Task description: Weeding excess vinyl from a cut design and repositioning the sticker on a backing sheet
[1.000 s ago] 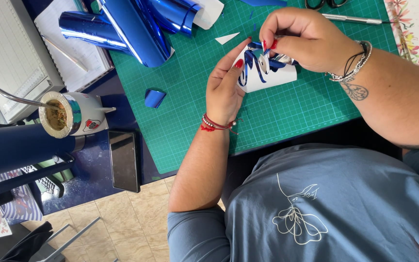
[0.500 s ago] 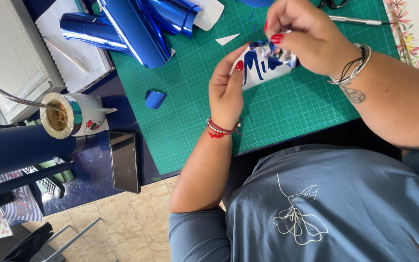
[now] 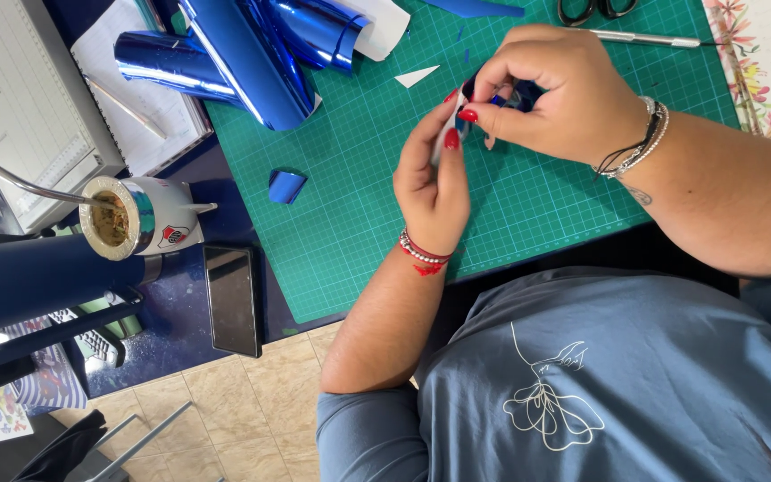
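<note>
I see the left hand point(image 3: 435, 174) and right hand point(image 3: 553, 94) pinching a small blue-and-white sheet piece point(image 3: 462, 112) (mostly hidden) over the green cutting mat point(image 3: 359, 205); blue foil rolls point(image 3: 243, 54) lie upper left.

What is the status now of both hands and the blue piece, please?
Left hand and right hand both pinching small blue-and-white foil piece above green cutting mat. Piece mostly hidden by fingers. Blue foil scrap lies apart, nothing in the way.

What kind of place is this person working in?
Probably a home craft desk. A green gridded cutting mat covers the table, rolls of shiny blue foil lie on it, and a craft knife and scissors sit along the far edge.
</note>
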